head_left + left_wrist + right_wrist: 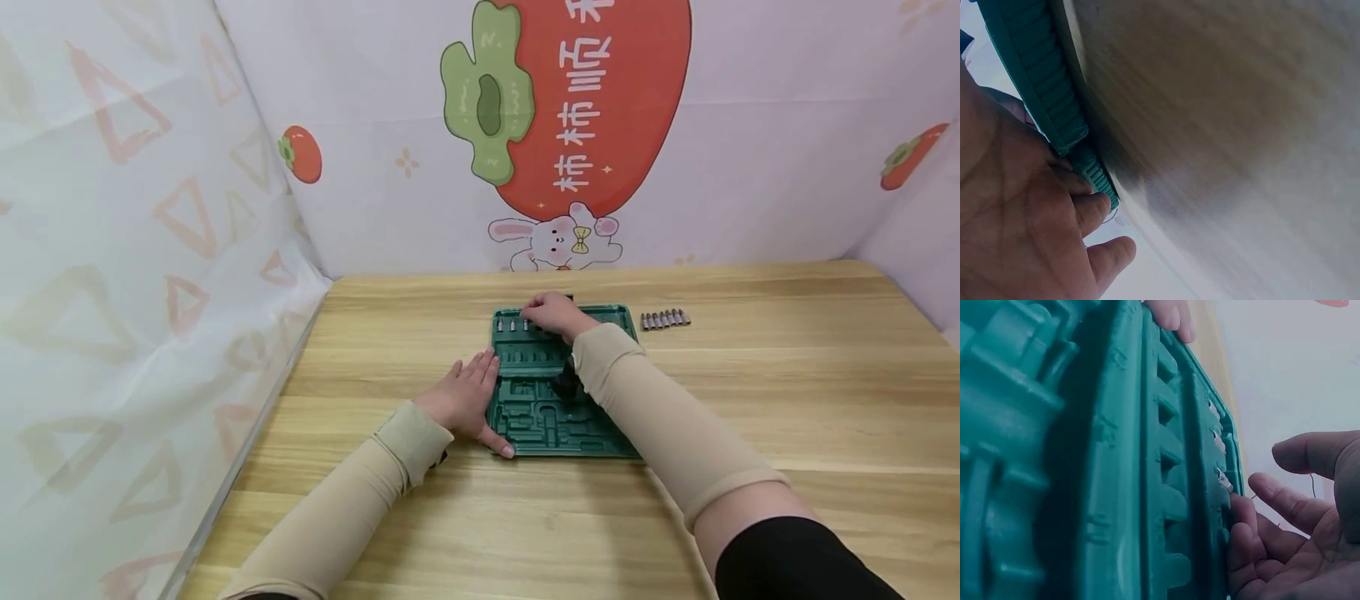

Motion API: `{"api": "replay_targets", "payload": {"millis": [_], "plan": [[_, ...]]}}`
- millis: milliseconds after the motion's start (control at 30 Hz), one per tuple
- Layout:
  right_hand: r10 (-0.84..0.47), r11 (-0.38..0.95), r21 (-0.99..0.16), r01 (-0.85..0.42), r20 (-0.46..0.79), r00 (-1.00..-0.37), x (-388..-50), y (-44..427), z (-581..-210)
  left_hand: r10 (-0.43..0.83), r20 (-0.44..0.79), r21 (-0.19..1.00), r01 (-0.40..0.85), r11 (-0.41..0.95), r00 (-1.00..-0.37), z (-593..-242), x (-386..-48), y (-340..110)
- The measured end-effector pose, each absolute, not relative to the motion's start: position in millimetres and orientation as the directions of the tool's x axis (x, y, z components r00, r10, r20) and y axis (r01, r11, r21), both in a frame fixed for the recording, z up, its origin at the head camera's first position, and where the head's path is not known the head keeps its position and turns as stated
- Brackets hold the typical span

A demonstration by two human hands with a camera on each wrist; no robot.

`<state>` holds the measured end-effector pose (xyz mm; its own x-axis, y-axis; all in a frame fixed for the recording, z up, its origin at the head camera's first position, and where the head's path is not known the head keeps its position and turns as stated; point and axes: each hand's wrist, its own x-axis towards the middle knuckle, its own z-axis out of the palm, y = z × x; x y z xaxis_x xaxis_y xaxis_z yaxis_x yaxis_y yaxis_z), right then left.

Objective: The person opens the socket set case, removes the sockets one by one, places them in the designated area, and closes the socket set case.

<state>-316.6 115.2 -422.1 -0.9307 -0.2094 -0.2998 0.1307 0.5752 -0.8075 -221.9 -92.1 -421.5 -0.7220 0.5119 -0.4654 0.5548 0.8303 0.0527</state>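
The left hand (467, 398) lies spread along the left edge of a green moulded case (531, 373), its thumb at the lower left corner. In the left wrist view its fingers (1092, 211) meet the case side (1035, 72). The right hand (553, 312) is over the case's top row, thumb and fingers bent together beside the third of three silver bits (513, 326). The right wrist view shows the right hand (1300, 534) with two fingertips at the slot edge, just below a bit (1224, 480); whether they pinch anything is hidden. Its other fingers extend away from the case.
Several silver bits (665, 320) lie in a row on the wooden table (787, 383), right of the case. A black object (566, 382) is on the case's middle, partly behind the right sleeve. Patterned cloth stands behind the table and at its left.
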Motion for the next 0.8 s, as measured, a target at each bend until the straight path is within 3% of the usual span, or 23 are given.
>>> {"api": "replay_targets", "payload": {"millis": [367,633,800], "plan": [[-0.179,0.444,-0.865,0.233,-0.340,-0.923,-321.7,119.6,-422.9,0.505,-0.463,0.049,0.548,0.835,-0.728,-417.7,-221.9,-91.9],[-0.153,0.533,-0.834,0.144,-0.263,-0.953,-315.7,116.7,-426.4,0.504,-0.467,0.048,0.548,0.835,-0.727,-417.0,-221.2,-91.7],[-0.099,0.498,-0.852,0.162,-0.241,-0.965,-312.4,116.7,-431.3,0.506,-0.467,0.053,0.548,0.835,-0.726,-417.8,-221.0,-91.5]]}}
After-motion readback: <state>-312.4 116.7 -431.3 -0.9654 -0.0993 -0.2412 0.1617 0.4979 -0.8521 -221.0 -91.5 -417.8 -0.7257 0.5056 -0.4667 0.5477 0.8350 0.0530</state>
